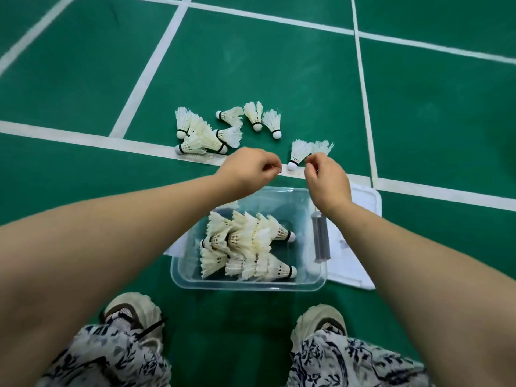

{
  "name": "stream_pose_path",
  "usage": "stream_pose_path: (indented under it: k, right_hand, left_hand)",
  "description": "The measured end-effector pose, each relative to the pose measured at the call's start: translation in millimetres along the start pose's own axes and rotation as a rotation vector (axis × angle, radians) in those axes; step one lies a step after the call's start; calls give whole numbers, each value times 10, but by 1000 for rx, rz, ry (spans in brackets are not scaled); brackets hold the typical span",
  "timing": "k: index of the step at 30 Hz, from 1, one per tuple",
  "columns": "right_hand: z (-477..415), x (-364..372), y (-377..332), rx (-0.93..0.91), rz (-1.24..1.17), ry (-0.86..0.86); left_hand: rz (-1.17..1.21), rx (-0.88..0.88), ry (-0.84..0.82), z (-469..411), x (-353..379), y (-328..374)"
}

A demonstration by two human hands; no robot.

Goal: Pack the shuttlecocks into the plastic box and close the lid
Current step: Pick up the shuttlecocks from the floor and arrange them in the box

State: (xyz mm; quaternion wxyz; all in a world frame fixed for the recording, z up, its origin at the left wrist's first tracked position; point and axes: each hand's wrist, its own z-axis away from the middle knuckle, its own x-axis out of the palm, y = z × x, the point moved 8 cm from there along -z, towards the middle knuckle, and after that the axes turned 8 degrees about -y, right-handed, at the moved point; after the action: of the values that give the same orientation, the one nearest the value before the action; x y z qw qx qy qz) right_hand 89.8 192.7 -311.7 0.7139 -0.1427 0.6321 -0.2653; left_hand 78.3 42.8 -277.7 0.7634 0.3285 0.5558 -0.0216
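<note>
Shuttlecocks are lying stacked on their sides inside the clear plastic box, nearest the person's shoes, corks pointing toward the right wall. The lid is lying off, partly under the box on its right side. Both hands are hovering just past the box's far rim. The left hand is curled nearly closed; cannot tell if it is pinching anything. The right hand is pinching shut at the feathers of a shuttlecock pair just beyond its fingertips. Advice: be lifting by the feather skirt gently, laying corks the same way as the stack. Farther out, left of both hands, a loose pile and three singles are waiting.
</note>
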Motion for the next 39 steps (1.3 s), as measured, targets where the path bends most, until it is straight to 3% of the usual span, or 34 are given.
stream_pose_path:
  k: [7, 14, 20, 27, 39]
  right_hand:
    - [-764, 340, 426, 158, 148, -253]
    - [-1385, 680, 383, 130, 112, -317]
    - [-1537, 905, 629, 168, 214, -512]
    - [-1523, 761, 547, 60, 304, -330]
    - [-656, 236, -8, -43, 205, -112]
  left_hand:
    - [-41, -45, -62, -536, 203, -215]
    - [91, -146, -51, -727, 380, -539]
    - [170, -94, -35, -667, 551, -537]
    - [188, -115, 0, -644, 538, -583]
    - [119, -116, 137, -60, 178, -299]
